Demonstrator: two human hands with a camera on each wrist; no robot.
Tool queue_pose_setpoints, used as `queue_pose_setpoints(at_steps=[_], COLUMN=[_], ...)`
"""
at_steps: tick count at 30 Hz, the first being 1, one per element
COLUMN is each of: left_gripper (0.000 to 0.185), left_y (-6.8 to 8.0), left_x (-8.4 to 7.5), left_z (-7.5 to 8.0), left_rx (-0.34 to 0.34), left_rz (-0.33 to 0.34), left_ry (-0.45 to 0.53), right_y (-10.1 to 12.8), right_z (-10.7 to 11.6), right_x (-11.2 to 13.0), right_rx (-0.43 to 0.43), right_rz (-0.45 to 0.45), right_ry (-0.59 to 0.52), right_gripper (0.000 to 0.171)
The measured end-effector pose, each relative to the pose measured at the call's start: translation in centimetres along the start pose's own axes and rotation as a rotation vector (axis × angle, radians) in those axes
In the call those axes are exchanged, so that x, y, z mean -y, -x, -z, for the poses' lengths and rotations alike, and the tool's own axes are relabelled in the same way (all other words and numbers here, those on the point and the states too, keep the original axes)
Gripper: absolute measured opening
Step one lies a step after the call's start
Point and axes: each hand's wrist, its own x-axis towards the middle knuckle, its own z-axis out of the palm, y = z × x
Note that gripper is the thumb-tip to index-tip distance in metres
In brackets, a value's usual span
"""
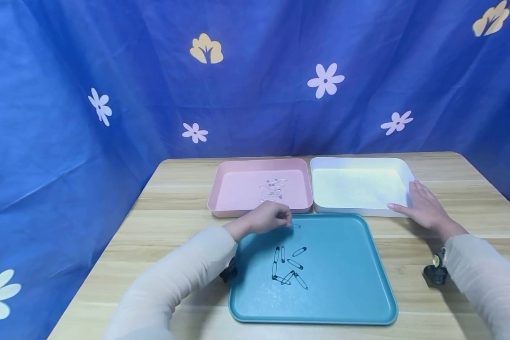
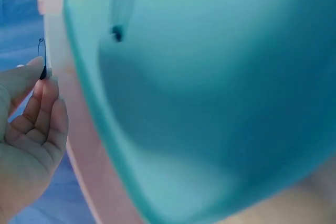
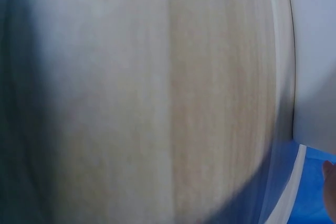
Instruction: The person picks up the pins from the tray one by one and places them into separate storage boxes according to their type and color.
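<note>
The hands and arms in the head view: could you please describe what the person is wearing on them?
Both arms are covered to the wrist by long, plain cream sleeves without markings. The left hand and right hand are bare: no gloves, and no rings visible. A small black device, probably the wrist camera, sits under each wrist, the right one with a pale round part.

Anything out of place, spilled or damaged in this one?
Nothing stands out. The black safety pins lie in a loose cluster on the teal tray, silver ones in the pink tray. The left hand pinches one pin; the right hand rests on the white tray.
</note>
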Motion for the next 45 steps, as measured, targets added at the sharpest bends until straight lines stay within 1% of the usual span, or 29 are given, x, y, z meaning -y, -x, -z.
queue_pose_setpoints(at_steps=[6, 10, 15, 20, 24, 26, 29, 34, 38, 41, 45], left_gripper=[0.005, 0.004, 0.004, 0.004, 0.004, 0.004, 0.005, 0.006, 0.006, 0.006, 0.005], left_y=[-1.8, -3.3, -5.3, -7.2, -8.4, -9.0, -9.7, -10.8, -11.8, -12.7, -13.6], left_x=[-1.0, -1.5, -1.9, -2.3, -2.3, -2.1, -2.0, -2.1, -2.4, -2.7, -3.2], left_z=[1.4, 1.9, 1.9, 1.6, 1.5, 1.4, 1.1, 0.5, -0.3, -1.0, -1.8], left_rx=[-0.058, -0.096, -0.099, -0.119, -0.156, -0.18, -0.205, -0.217, -0.221, -0.219, -0.224], left_rz=[-0.023, -0.024, -0.01, 0.013, 0.03, 0.039, 0.052, 0.083, 0.105, 0.117, 0.132], left_ry=[-0.021, -0.013, 0.035, 0.05, 0.126, 0.171, 0.204, 0.241, 0.277, 0.284, 0.264], right_y=[-0.1, -0.2, -0.3, -0.4, -0.2, -0.1, -0.1, -0.1, 0.0, 0.0, -0.1], right_z=[-0.1, -0.2, -0.2, -0.2, -0.1, 0.0, 0.0, -0.1, -0.1, -0.1, -0.2], right_x=[0.0, 0.0, 0.0, 0.0, 0.1, 0.3, 0.4, 0.4, 0.3, 0.3, 0.4], right_rx=[0.009, 0.019, 0.027, 0.03, 0.026, 0.021, 0.016, 0.014, 0.013, 0.012, 0.012], right_rz=[-0.013, -0.023, -0.037, -0.038, -0.034, -0.032, -0.032, -0.039, -0.038, -0.037, -0.036], right_ry=[0.032, 0.05, 0.064, 0.079, 0.072, 0.07, 0.063, 0.063, 0.068, 0.07, 0.079], right_gripper=[0.097, 0.095, 0.095, 0.095, 0.095, 0.094, 0.094, 0.095, 0.094, 0.094, 0.094])
